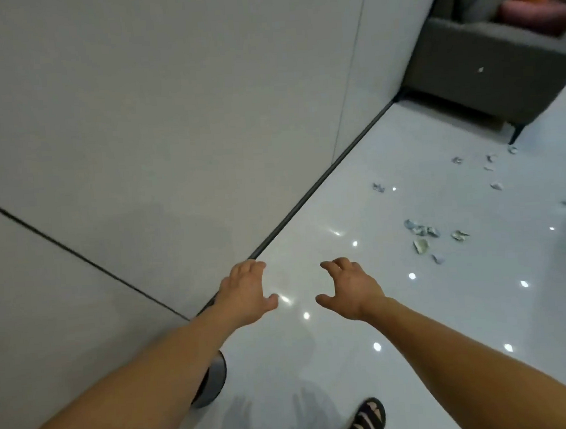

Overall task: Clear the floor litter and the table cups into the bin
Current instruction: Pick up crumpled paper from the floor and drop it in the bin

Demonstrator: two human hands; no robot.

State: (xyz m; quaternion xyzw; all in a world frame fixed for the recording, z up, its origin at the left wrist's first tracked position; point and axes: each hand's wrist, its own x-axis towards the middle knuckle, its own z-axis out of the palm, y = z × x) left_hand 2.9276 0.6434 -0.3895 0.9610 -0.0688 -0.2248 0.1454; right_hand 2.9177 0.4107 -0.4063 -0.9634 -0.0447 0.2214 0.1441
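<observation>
Both the left hand [247,292] and right hand [350,288] hung empty, fingers loosely spread. The crumpled paper litter [422,233] on the glossy floor [371,392] looked light and soft; pinching each scrap's raised folds should suit.

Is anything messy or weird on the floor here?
Yes: crumpled scraps lie scattered across the shiny floor on the right, near the grey sofa. They look like dropped litter.
</observation>
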